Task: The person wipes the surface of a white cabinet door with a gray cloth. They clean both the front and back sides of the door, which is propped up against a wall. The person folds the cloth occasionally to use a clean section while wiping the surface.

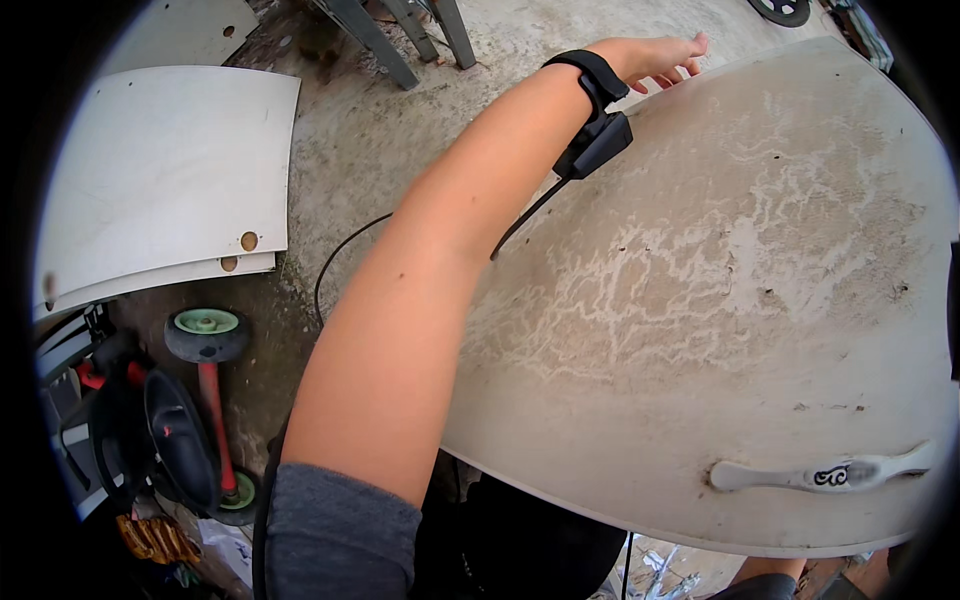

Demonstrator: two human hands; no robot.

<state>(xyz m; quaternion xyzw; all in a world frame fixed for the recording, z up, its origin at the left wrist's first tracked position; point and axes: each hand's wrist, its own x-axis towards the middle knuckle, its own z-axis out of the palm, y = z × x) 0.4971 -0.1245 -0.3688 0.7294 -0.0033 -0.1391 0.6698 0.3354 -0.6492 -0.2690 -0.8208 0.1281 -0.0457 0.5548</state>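
Observation:
My left arm reaches across a dirty white cabinet door (585, 420) lying before me. My left hand (664, 61) is at the door's far edge, fingers apart and slightly curled, with nothing visible in it. Whether the fingertips touch that edge, I cannot tell. A black strap (589, 67) circles the wrist and carries a small black device (596, 146) with a cable. Pale branching marks and brown grime cover the door's face. Near its close edge is a white handle (780, 476) with a dark printed mark. My right hand is out of view.
White panels with round holes (172, 165) are stacked at left. Below them lie wheels with green hubs (206, 322) on a red axle (216, 420). Grey metal legs (375, 41) stand on the concrete floor (360, 142). A black wheel (781, 9) is at upper right.

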